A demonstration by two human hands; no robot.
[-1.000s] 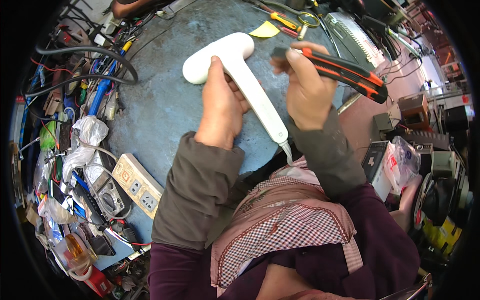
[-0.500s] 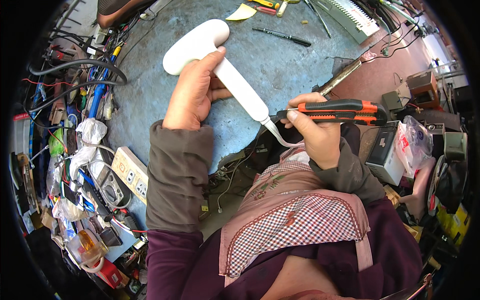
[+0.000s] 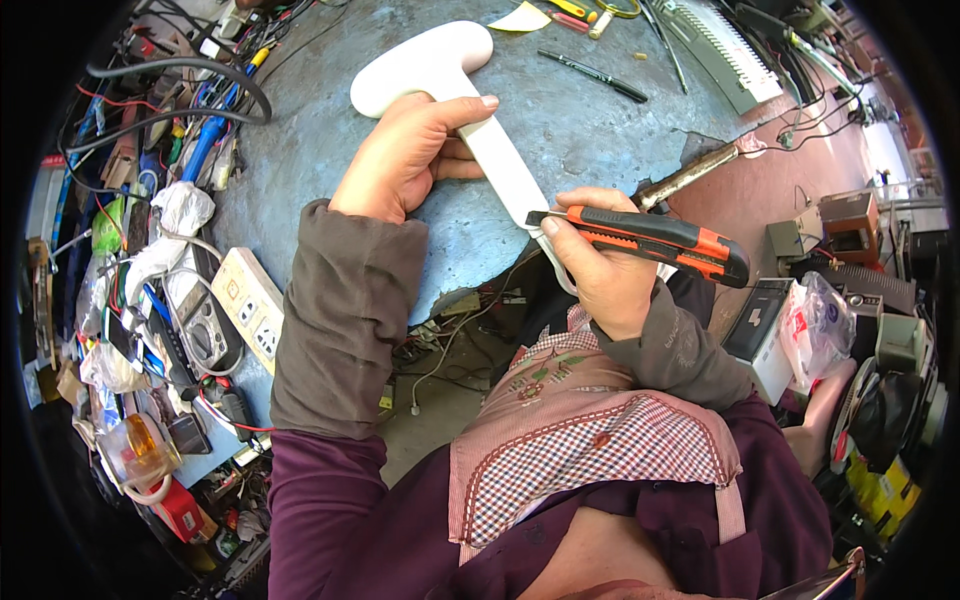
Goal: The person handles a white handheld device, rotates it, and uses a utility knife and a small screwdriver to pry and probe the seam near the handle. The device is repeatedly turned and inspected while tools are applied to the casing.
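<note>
A white T-shaped handheld device [image 3: 505, 165] with a rounded head and a slim handle slants over the workbench. My left hand [image 3: 410, 150] is closed around the handle just below the head, thumb across the top. At the handle's lower end, a white cord [image 3: 561, 272] comes out and hangs down toward my lap. My right hand [image 3: 605, 265] grips an orange and black utility knife [image 3: 650, 235], its front end against the handle's tip by the cord. What the blade touches there is partly hidden by my fingers.
On the blue worn workbench [image 3: 310, 130] lie a black marker pen [image 3: 593, 75] and a yellow paper scrap [image 3: 520, 17]. A power strip [image 3: 250, 305], a multimeter [image 3: 208, 335] and tangled cables crowd the left. A grey vented metal case [image 3: 715, 50] stands far right. Boxes and plastic bags fill the right side.
The knife has tilted and its front end has shifted left onto the handle's tip. The device and both hands appear slightly shifted in view, with the left grip kept.
</note>
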